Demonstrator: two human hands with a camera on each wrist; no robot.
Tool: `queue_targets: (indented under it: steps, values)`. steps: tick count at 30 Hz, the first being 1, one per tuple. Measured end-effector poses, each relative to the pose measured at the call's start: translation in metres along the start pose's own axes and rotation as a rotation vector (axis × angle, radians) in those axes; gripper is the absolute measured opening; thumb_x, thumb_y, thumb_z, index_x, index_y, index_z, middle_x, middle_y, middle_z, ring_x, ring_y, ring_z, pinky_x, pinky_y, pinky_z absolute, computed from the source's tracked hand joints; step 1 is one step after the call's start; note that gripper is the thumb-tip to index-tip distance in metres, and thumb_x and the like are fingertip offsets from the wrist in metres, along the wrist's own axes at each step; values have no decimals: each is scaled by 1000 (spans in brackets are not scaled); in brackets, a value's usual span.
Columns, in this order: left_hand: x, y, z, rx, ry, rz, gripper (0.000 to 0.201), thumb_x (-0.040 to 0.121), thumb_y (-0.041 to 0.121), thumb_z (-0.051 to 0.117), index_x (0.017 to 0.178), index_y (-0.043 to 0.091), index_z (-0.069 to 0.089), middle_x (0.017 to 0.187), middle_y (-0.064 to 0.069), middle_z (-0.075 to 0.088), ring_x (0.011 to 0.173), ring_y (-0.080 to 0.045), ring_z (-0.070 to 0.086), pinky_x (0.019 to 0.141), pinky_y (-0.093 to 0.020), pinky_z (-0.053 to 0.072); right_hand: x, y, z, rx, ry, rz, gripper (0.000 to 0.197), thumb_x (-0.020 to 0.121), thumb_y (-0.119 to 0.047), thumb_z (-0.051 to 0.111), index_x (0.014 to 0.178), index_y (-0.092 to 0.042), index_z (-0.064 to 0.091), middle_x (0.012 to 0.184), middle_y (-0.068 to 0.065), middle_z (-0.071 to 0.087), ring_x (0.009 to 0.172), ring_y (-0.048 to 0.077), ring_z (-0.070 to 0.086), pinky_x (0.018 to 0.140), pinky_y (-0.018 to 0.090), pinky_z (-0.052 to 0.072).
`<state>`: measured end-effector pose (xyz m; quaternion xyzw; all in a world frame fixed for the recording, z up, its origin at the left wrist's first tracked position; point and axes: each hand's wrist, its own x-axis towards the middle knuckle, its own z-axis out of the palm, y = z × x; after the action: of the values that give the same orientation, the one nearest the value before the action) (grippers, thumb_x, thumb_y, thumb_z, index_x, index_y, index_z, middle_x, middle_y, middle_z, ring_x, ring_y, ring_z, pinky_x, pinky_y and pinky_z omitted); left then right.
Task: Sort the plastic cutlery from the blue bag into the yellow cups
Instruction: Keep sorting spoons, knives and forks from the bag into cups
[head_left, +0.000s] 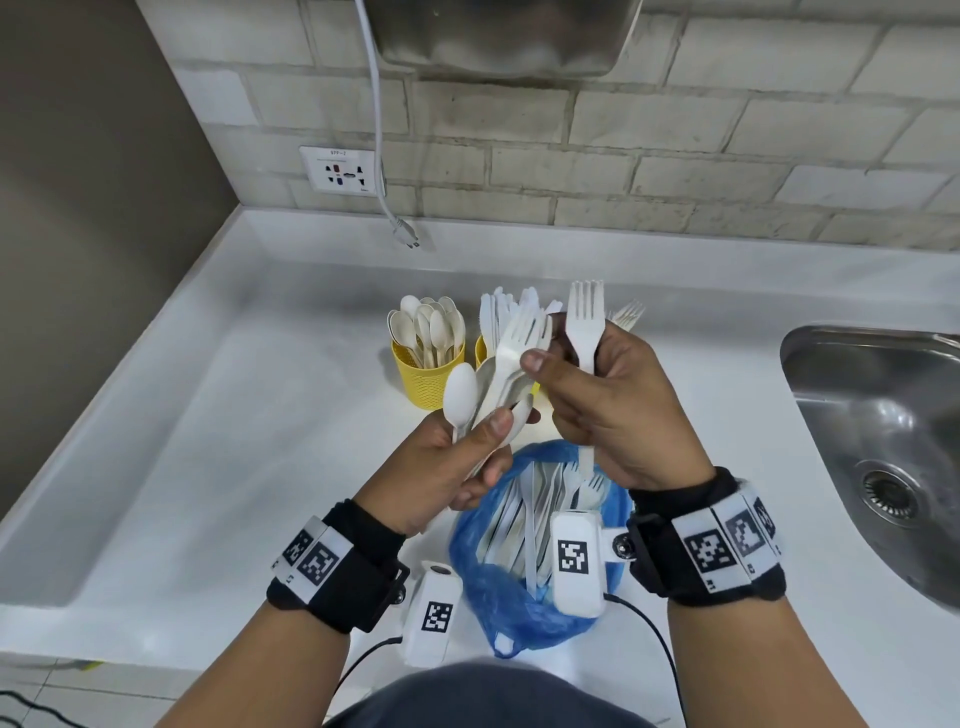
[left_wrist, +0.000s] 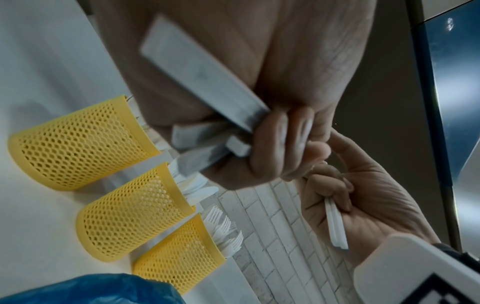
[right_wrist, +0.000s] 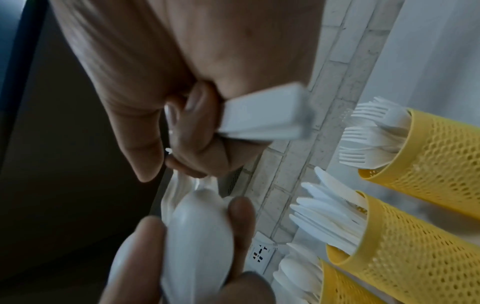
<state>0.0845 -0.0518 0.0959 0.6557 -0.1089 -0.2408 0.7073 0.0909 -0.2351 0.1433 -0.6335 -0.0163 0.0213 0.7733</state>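
Two hands work above the blue bag (head_left: 524, 587): the left hand (head_left: 457, 462) is wrapped round a mixed bundle (head_left: 506, 374) of white spoons and forks fanned upward, while the right hand (head_left: 613, 410) grips forks (head_left: 586, 322) upright — the head view shows one clearly, the left wrist view shows at least two handles in that palm — with its thumb reaching across to the bundle as if picking out another. Just below the wrists the bag lies open on the white counter (head_left: 234, 426), and a good number of pieces (head_left: 540, 509) are left inside it. Beyond the hands stand the yellow cups (left_wrist: 85, 142), three in a row in the wrist views: one with spoons (head_left: 428, 327), one with knives (right_wrist: 335, 203), one with forks (right_wrist: 374, 131), each already well stocked. By my reading the sorting is well along but not finished — the handfuls and the bag's remainder are yet to go. From the head the middle and right cups are mostly hidden behind the hands, and the exact count in either grip is hard to tell. A steel sink (head_left: 878, 447) sits off to the right.
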Motion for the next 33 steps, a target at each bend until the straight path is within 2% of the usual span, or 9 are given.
queue_targets:
  steps: [6, 11, 15, 17, 20, 24, 28, 30, 33]
  values:
    - [2, 1, 1, 22, 10, 11, 67, 95, 51, 55, 98, -16, 50, 68, -25, 34, 48, -14, 28, 47, -23, 27, -5, 2, 11, -94, 6, 6, 12, 97, -2, 65, 85, -6, 66, 47, -10, 47, 37, 5, 32, 41, 19, 27]
    - [1, -1, 0, -70, 6, 11, 35, 96, 57, 52, 89, 26, 67, 66, -8, 44, 48, -13, 26, 47, -22, 26, -3, -1, 17, 102, 90, 38, 19, 99, -2, 60, 82, -10, 62, 50, -4, 36, 41, 10, 21, 41, 20, 23]
    - [1, 2, 1, -65, 14, 3, 29, 96, 50, 50, 78, 34, 66, 64, -4, 46, 47, -13, 27, 46, -21, 26, -1, 0, 15, 365, 20, 107, 23, 93, -3, 64, 71, -10, 62, 60, 4, 28, 43, 9, 23, 40, 22, 18]
    - [1, 4, 2, -63, 17, 2, 31, 96, 49, 49, 74, 35, 65, 64, -4, 46, 47, -13, 27, 46, -22, 26, -2, -1, 16, 327, -22, 113, 11, 91, -7, 66, 88, 3, 64, 57, 4, 29, 43, 9, 25, 41, 23, 16]
    - [0, 4, 2, -52, 20, -4, 33, 96, 50, 49, 71, 34, 63, 64, -4, 46, 46, -13, 27, 46, -23, 25, -3, -1, 17, 153, 7, 96, 27, 93, -10, 68, 103, 15, 65, 54, 4, 29, 45, 14, 20, 46, 26, 14]
    - [1, 4, 2, -16, 18, -15, 38, 96, 50, 50, 80, 16, 58, 64, -4, 46, 47, -13, 27, 47, -23, 25, -4, -4, 23, 57, 57, 49, 24, 102, -15, 58, 97, 4, 71, 61, 14, 29, 46, 16, 23, 44, 25, 18]
    - [3, 4, 4, 6, 47, -29, 59, 98, 48, 48, 126, -4, 46, 64, -4, 46, 48, -13, 28, 48, -25, 24, -4, -1, 29, -51, 107, -3, 35, 107, -25, 52, 95, 4, 68, 54, 13, 36, 43, 18, 30, 43, 24, 28]
    - [3, 4, 4, 22, 39, -30, 52, 98, 49, 47, 121, 4, 58, 63, -3, 45, 48, -13, 27, 50, -27, 23, -5, -1, 32, -89, 138, -25, 36, 107, -28, 50, 90, -2, 67, 53, 15, 41, 41, 16, 36, 45, 23, 33]
    - [2, 5, 5, 40, 0, -45, 31, 99, 49, 47, 92, 31, 71, 63, -2, 43, 49, -13, 27, 50, -26, 23, -4, -1, 34, -40, 212, -56, 38, 109, -30, 45, 85, -5, 59, 50, 1, 51, 41, 12, 44, 48, 24, 36]
